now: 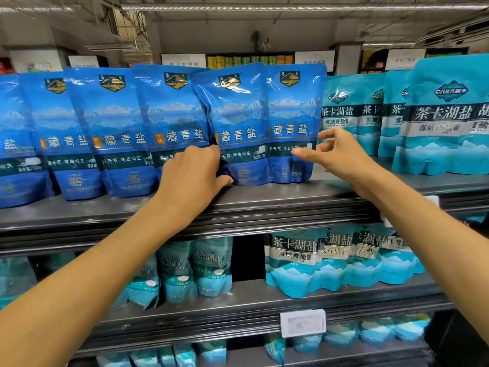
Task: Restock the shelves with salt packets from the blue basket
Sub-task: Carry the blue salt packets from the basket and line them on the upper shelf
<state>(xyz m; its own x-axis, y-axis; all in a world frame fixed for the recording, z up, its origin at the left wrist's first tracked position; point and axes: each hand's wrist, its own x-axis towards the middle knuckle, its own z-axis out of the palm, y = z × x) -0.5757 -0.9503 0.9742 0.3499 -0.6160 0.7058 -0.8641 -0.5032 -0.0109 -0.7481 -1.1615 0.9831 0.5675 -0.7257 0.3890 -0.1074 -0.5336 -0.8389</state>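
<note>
**Both hands at the blue salt row on the top shelf**

While the left hand (194,173) closes on the lower left edge of a tilted dark-blue salt packet (235,123), its thumb sits under the packet's bottom corner and the fingers curl behind the edge. That packet stands on the top shelf (264,200), leaning to the right, between two other packets of the same dark-blue row (116,128). The right hand (341,154) is open, fingers spread and gripping nothing, with the fingertips (299,152) just at the front of the rightmost dark-blue packet (293,120). Turquoise salt packets (354,112) stand upright to the right on the same shelf, and more turquoise ones fill the lower shelf (238,308). A white price tag (303,323) hangs on that lower shelf's front rail. The blue basket lies outside the view.
</note>
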